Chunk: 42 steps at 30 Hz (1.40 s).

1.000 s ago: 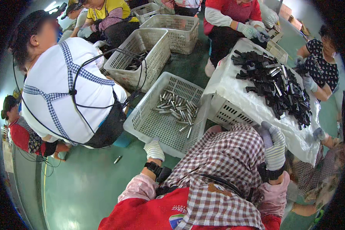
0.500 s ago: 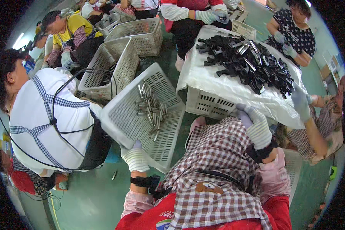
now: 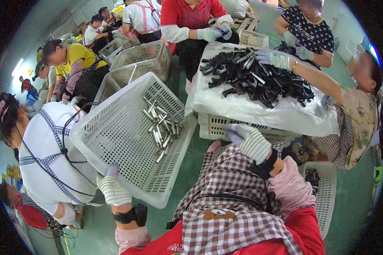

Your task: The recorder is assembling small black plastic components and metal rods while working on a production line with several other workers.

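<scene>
My left hand (image 3: 114, 189), in a striped knit glove, is closed on the near rim of a white slatted plastic crate (image 3: 153, 196), its thumb over the edge. The crate is tilted. Inside it lies a loose pile of shiny short metal tubes (image 3: 159, 127). My right hand (image 3: 252, 142), gloved the same way, hovers over my checked apron in front of the covered table, thumb and fingers a little apart; I see nothing in it.
Black plastic parts (image 3: 259, 80) with some metal tubes are heaped on a white sheet (image 3: 221, 102) over crates. A co-worker's gloved hand (image 3: 272, 58) reaches into that heap. Another co-worker (image 3: 51, 148) sits close on the left. A crate (image 3: 327, 199) stands at my right.
The crate has shifted to the left in view with my left hand on it, and the tubes with it. My right hand stays empty. The right-hand co-worker's arm now stretches over the black heap.
</scene>
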{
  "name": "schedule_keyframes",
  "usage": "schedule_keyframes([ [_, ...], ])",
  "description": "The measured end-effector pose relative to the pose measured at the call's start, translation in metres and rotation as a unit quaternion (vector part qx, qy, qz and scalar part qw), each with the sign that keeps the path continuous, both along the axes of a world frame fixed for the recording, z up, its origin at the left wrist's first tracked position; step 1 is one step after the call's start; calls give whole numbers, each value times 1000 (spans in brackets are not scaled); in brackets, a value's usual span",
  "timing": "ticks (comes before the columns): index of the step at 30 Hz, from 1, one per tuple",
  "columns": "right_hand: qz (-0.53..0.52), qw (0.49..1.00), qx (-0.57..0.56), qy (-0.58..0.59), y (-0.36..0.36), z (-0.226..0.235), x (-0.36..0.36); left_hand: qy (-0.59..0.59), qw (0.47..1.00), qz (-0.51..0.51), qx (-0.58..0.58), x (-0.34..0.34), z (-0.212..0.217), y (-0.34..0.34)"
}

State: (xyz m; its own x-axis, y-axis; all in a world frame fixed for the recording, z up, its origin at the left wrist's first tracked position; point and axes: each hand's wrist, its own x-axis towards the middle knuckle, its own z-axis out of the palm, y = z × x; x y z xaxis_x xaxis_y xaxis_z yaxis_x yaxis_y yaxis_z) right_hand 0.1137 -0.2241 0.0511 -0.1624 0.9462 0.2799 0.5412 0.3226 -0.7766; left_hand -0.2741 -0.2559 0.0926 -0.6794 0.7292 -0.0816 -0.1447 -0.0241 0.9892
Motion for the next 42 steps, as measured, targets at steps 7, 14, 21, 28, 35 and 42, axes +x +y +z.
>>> schedule_keyframes([
  [7, 97, 978, -103, -154, 29, -44, -30, 93, 995, -6, 43, 32, 45, -34],
  [14, 124, 857, -415, 278, 35, -79, -85, 176, 976, -27, 126, 47, 89, -67],
  [21, 96, 772, -321, 540, 14, -31, -107, 82, 959, -147, 228, 69, 133, -51],
  [28, 68, 732, -177, 654, 57, 5, -46, 101, 933, -261, 227, 60, 177, 14],
  [35, -87, 750, -74, 652, 101, 12, 74, 131, 928, -288, 195, 216, 202, 106],
  [42, -152, 698, -157, 682, 117, 16, 144, 174, 837, -411, 317, 337, 203, 151],
])
